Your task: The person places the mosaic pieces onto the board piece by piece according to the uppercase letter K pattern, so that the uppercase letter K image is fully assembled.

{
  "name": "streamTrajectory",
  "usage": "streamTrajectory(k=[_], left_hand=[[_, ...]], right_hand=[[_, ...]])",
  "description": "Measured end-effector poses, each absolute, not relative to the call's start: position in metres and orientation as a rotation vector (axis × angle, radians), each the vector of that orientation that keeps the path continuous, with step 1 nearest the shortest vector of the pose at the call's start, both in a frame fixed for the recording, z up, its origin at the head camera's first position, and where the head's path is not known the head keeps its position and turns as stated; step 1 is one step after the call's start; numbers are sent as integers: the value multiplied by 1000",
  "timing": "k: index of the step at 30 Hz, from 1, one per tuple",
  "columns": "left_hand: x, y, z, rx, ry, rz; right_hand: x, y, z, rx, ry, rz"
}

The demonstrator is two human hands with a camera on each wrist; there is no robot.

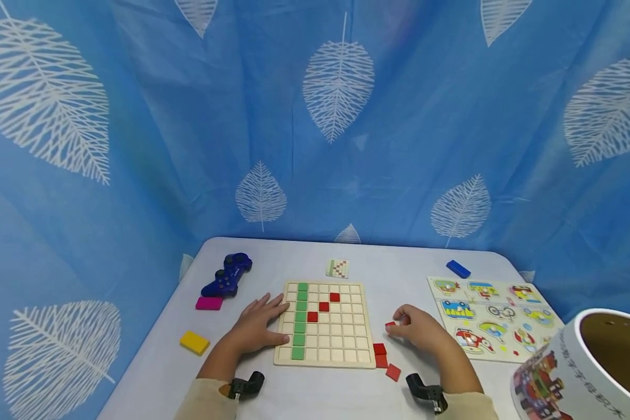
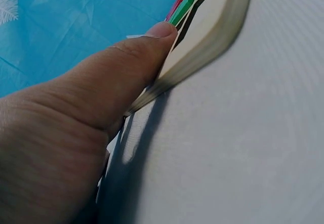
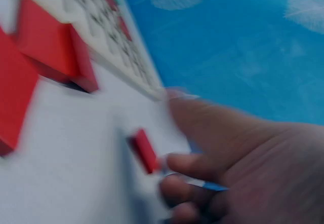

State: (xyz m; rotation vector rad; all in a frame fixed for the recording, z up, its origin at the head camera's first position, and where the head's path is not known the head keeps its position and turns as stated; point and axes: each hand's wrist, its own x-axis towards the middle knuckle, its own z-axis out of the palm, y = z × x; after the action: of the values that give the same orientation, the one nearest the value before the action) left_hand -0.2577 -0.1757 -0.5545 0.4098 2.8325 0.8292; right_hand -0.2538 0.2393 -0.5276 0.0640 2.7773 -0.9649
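Note:
A square wooden grid board (image 1: 328, 356) lies on the table, with a column of green tiles (image 1: 299, 326) and a diagonal of red tiles (image 1: 324, 306). My left hand (image 1: 257, 325) rests at the board's left side, fingers spread. Its thumb (image 2: 147, 44) touches the board's edge, close to a green tile. Right of the board, my right hand (image 1: 417, 329) holds a small red tile (image 3: 145, 150) at its curled fingertips. Several loose red tiles (image 1: 393, 372) lie between that hand and the board's lower right corner.
A small pattern card (image 1: 338, 268) lies behind the board. At left are a blue game controller (image 1: 227, 275), a magenta block (image 1: 209, 303) and a yellow block (image 1: 195, 343). A vehicle puzzle (image 1: 496, 315), a blue block (image 1: 458, 269) and a large round tub (image 1: 562, 367) occupy the right.

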Motion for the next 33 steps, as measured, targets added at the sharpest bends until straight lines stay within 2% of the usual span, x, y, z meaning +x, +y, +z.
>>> streamTrajectory(k=[12,16,19,24,33], left_hand=[[-261,-175,-558,408,2837,821],[-260,-175,-557,412,2838,812],[-260,-174,-557,415,2841,818],[-261,-173,-557,423,2833,836],[-261,-174,-557,421,2832,815]], right_hand=[[-261,223,-524,63,2815,-998],[-282,199,-515,42,2770,-1104],[-309,178,-511,-82,2821,-1143],[-343,156,-520,-232,2844,-1138],[-346,143,-531,-174,2802,-1152]])
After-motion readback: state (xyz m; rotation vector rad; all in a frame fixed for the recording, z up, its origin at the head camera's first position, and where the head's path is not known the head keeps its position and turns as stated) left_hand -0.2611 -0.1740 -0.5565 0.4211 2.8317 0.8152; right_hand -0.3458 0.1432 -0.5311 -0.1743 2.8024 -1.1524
